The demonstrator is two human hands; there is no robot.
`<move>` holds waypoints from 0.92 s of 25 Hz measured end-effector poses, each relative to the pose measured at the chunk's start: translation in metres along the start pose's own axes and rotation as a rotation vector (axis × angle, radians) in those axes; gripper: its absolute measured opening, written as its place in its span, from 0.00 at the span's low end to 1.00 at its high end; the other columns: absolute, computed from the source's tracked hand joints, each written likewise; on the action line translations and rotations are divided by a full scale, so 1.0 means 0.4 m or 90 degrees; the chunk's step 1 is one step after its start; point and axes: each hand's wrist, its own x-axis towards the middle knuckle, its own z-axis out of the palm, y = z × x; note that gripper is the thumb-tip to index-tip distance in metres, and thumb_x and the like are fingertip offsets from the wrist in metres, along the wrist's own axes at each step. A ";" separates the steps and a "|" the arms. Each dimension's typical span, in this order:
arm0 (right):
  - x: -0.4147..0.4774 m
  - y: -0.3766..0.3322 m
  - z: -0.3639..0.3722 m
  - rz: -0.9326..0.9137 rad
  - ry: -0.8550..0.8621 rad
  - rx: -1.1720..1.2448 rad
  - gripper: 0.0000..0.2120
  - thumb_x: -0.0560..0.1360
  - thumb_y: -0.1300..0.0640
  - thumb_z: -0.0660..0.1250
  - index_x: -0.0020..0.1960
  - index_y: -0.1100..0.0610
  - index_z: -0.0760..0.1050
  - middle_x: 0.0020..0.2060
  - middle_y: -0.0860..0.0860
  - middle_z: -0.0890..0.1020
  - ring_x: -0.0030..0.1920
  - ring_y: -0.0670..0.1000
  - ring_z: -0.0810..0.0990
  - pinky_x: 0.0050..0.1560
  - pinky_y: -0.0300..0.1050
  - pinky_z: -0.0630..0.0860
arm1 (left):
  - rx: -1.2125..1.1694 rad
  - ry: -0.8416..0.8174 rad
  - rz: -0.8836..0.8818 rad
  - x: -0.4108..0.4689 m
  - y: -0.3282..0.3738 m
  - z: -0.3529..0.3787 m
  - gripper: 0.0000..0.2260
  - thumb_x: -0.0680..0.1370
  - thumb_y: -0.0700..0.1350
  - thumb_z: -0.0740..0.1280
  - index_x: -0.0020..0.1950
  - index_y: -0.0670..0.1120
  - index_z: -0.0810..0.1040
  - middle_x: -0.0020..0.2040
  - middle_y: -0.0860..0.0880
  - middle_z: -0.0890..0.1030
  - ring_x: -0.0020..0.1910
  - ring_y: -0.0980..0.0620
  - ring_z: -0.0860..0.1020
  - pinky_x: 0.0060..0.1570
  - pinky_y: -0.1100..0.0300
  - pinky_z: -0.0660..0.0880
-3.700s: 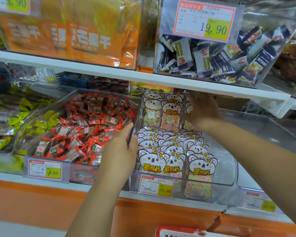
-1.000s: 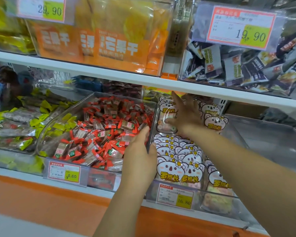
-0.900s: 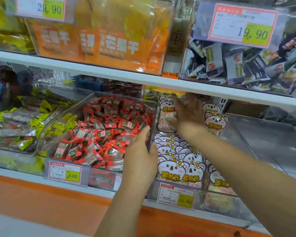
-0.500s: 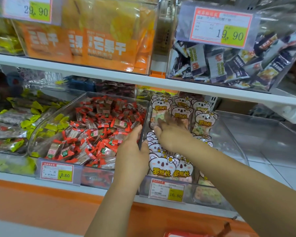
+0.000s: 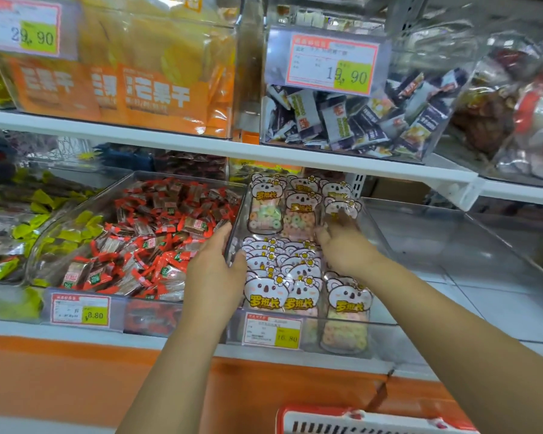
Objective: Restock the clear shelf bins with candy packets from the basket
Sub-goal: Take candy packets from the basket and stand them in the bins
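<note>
Currently at the shelf. Left hand on the left wall of the bin: thumb hooked over the rim to the inside, fingers down the outer face, on the side of the red sweets. Grips that wall firmly.

Right hand inside the bin, toward its right rear, back of the hand up, fingers reaching at the standing row. Appears to touch the rightmost standing packet. Fingertips blurred, so cannot tell whether closed on the packet or merely pressed against it.

Packets in the bin, in two groups. Rear group upright against the back, about three across. Front group overlapping like tiles, leaning back, running down to the front wall. Koala face on each, coloured rings visible through the clear lower part. One more packet at the front right corner, upright behind the front wall. Tag on the bin front, reading 16.80.

Basket at the bottom edge of the view, below the shelf and well apart from both hands. Red rim and white slotted wall only; contents out of view.

Left of the red sweets, green packs. On the upper shelf, orange bags at left and dark packs at right, each lot in a clear box with a price card.
</note>
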 end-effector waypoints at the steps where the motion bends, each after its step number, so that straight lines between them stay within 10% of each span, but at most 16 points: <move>1: -0.036 0.005 -0.021 -0.044 0.037 0.063 0.22 0.84 0.55 0.47 0.76 0.61 0.58 0.77 0.60 0.56 0.77 0.61 0.52 0.73 0.48 0.53 | 0.027 0.016 0.022 -0.008 0.009 0.002 0.23 0.81 0.43 0.64 0.76 0.49 0.67 0.74 0.51 0.69 0.71 0.52 0.68 0.67 0.62 0.63; 6: -0.337 0.095 -0.114 -0.190 0.201 0.261 0.20 0.79 0.67 0.54 0.58 0.48 0.78 0.62 0.41 0.73 0.63 0.37 0.69 0.61 0.22 0.59 | 0.031 0.117 0.289 -0.157 0.095 0.026 0.16 0.78 0.40 0.64 0.65 0.46 0.78 0.64 0.53 0.75 0.65 0.56 0.71 0.66 0.74 0.60; 11: -0.581 0.326 -0.035 0.040 0.161 0.425 0.22 0.72 0.68 0.55 0.35 0.44 0.77 0.39 0.47 0.80 0.44 0.50 0.78 0.46 0.46 0.74 | 0.019 -0.304 0.277 -0.407 0.092 0.170 0.12 0.79 0.45 0.64 0.62 0.52 0.80 0.57 0.55 0.79 0.54 0.56 0.79 0.55 0.55 0.77; 17: -0.773 0.538 0.179 0.253 -0.287 0.224 0.12 0.82 0.60 0.57 0.62 0.54 0.75 0.48 0.49 0.77 0.42 0.49 0.73 0.36 0.37 0.68 | 0.236 -0.675 0.074 -0.594 -0.045 0.297 0.19 0.82 0.46 0.63 0.74 0.50 0.68 0.74 0.50 0.67 0.70 0.50 0.69 0.65 0.59 0.67; 23: -0.792 0.554 0.335 0.163 -0.337 -0.039 0.26 0.76 0.39 0.60 0.69 0.50 0.69 0.56 0.51 0.80 0.63 0.55 0.72 0.61 0.49 0.72 | 0.288 -0.710 -0.025 -0.673 -0.143 0.388 0.20 0.83 0.44 0.61 0.75 0.48 0.66 0.75 0.47 0.67 0.70 0.48 0.71 0.65 0.58 0.69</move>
